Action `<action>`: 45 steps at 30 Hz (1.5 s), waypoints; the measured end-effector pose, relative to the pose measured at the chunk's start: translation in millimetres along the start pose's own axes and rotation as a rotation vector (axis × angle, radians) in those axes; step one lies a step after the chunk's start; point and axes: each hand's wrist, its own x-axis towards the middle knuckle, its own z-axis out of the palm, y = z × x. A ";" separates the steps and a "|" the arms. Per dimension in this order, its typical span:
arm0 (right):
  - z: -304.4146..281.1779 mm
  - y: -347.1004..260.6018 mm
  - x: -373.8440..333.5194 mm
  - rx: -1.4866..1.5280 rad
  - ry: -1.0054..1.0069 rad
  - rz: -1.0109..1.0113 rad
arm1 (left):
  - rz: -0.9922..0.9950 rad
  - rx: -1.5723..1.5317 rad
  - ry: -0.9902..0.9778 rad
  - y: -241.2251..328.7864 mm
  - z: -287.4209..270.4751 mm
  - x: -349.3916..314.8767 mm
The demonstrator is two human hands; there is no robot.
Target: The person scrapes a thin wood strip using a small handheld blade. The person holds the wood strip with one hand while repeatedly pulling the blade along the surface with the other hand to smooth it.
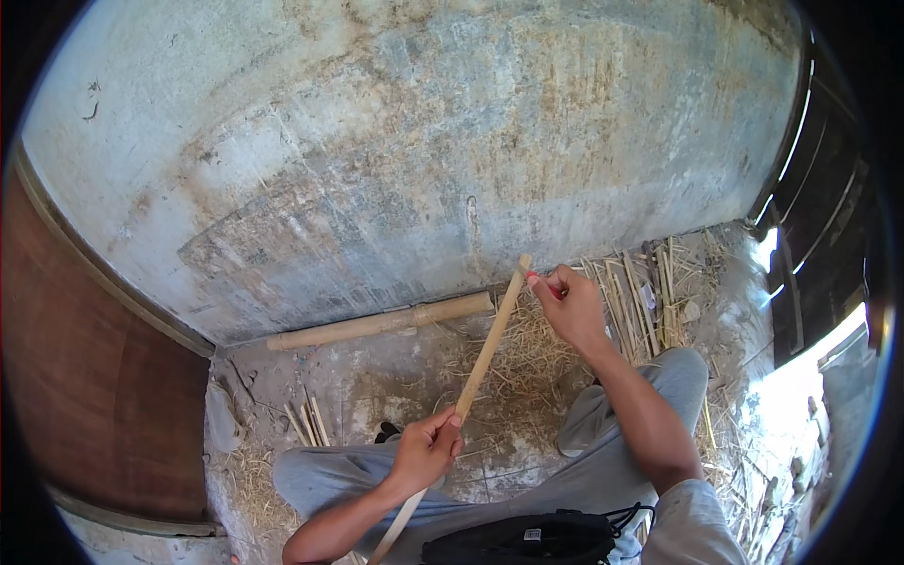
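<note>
A long, flat bamboo strip [489,350] slants up and away from my lap toward the wall. My left hand [424,455] is closed around it at about its middle, thumb on top, and the lower end runs down past my wrist. Close to the strip's upper end, my right hand [571,306] grips a small red object [546,286]. Its red tip meets or nearly meets the strip's edge. Most of the object is hidden in my fingers, so its kind does not show.
A thick bamboo pole [377,326] lies along the foot of the stained wall [452,141]. Thin bamboo sticks [650,299] and shavings [527,363] cover the floor at right. More sticks [306,421] lie left. A black bag [523,541] rests at my lap. A brown panel [104,367] stands left.
</note>
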 end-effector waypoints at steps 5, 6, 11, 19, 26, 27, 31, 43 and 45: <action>-1.0 -31.5 -19.2 0.067 0.061 -0.083 | 0.144 0.099 0.065 -3.5 -11.7 12.2; 1.4 -38.7 -26.3 0.053 0.019 -0.125 | 0.170 0.118 0.082 -4.6 -14.6 12.8; 12.1 -35.9 -40.3 0.085 -0.047 -0.294 | 0.212 0.167 0.116 -1.6 -15.1 7.7; 10.8 -40.5 -44.6 0.071 -0.007 -0.388 | 0.255 0.174 0.068 -7.2 -20.6 7.6; 10.3 -42.2 -49.3 0.030 -0.015 -0.460 | 0.265 0.172 0.108 -2.3 -15.1 7.4; 11.6 -42.9 -49.6 0.026 0.000 -0.462 | 0.273 0.185 0.115 -2.1 -14.6 7.4; 19.0 -45.2 -48.6 0.005 0.044 -0.498 | 0.310 0.232 0.151 -7.3 -12.2 8.6; 23.6 -44.4 -48.1 -0.013 0.040 -0.474 | 0.216 0.146 0.169 2.8 -9.2 2.0; 23.6 -44.3 -47.0 -0.005 0.034 -0.470 | 0.199 0.159 0.172 2.0 -9.4 2.3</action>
